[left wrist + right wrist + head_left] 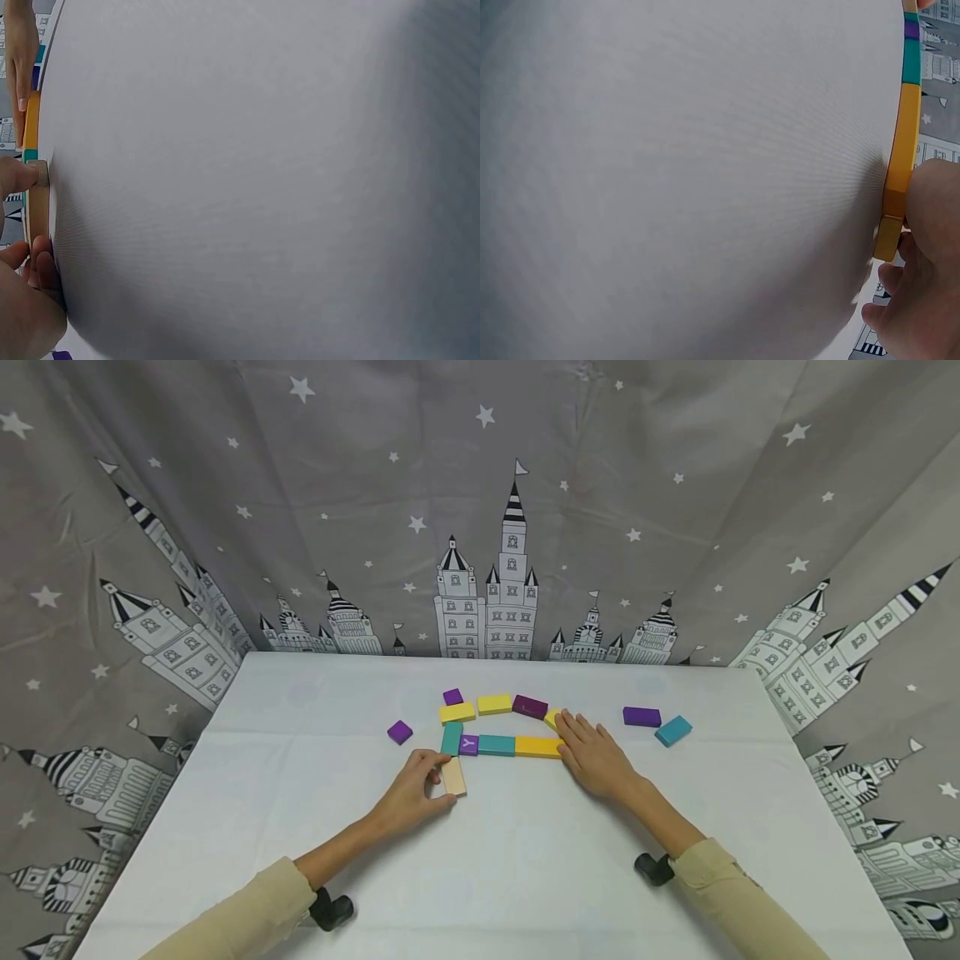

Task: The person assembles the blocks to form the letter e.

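My left hand pinches a plain wooden block between thumb and fingers, its far end against a teal block. From there a row runs right: a purple block with a Y, another teal block and an orange-yellow block. My right hand lies with fingers extended over the row's right end, partly hiding a yellow block. The right wrist view shows a short yellow block at the orange-yellow block's end, beside that hand. Behind, a yellow block, another yellow block and a maroon block form an arc.
Two small purple blocks lie loose at the left, one purple block farther out. A violet block and a blue-teal block lie to the right. A grey curtain with castles and stars hangs behind the white table.
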`<act>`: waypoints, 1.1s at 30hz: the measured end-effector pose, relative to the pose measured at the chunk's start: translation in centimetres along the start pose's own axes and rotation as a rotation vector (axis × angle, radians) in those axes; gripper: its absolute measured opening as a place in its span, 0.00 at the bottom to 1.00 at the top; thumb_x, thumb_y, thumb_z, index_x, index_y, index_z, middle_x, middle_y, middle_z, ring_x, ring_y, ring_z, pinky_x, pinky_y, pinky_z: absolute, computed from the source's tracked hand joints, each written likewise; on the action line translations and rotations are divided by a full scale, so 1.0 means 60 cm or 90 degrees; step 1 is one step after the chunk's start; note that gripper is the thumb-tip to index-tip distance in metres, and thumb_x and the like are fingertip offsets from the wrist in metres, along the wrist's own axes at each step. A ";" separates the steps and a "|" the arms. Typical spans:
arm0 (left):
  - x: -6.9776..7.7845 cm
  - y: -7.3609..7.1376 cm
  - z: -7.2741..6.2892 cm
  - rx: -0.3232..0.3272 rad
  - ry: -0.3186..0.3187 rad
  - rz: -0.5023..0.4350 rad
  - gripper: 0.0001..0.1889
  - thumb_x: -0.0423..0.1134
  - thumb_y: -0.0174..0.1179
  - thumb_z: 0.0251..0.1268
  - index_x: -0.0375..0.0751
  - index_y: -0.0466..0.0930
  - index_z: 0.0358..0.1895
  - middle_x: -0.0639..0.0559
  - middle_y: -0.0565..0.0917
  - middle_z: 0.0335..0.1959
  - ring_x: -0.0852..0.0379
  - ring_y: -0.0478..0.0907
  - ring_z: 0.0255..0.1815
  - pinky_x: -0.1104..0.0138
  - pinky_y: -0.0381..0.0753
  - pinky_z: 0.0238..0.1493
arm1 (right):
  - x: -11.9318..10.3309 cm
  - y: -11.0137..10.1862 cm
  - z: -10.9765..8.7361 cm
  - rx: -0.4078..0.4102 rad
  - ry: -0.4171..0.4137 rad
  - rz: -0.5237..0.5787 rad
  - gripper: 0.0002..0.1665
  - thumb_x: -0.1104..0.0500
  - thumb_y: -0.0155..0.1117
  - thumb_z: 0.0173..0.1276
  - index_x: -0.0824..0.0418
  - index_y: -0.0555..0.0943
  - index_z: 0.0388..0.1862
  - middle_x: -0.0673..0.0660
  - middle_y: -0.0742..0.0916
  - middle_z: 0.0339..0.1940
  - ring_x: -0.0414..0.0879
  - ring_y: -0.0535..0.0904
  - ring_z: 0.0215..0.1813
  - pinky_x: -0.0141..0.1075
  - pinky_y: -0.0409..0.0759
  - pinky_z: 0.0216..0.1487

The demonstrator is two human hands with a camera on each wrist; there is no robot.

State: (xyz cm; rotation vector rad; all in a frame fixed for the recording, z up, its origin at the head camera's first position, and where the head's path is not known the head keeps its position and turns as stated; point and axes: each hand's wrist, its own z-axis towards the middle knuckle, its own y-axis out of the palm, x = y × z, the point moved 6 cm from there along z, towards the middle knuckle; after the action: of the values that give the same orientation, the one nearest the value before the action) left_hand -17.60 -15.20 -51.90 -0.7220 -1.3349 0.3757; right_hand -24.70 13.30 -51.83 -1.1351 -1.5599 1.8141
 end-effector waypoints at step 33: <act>-0.001 -0.036 0.042 0.005 0.031 0.059 0.27 0.36 0.62 0.69 0.34 0.69 0.70 0.42 0.73 0.58 0.51 0.74 0.51 0.60 0.79 0.51 | 0.004 0.003 0.001 -0.005 0.010 -0.003 0.35 0.49 0.45 0.82 0.63 0.54 0.80 0.60 0.59 0.80 0.61 0.53 0.79 0.61 0.50 0.74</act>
State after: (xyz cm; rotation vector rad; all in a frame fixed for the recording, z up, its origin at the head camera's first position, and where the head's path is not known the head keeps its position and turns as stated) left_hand -20.35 -16.14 -50.35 -0.7843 -1.2565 0.4346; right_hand -24.83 13.40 -52.05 -1.1463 -1.5603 1.7934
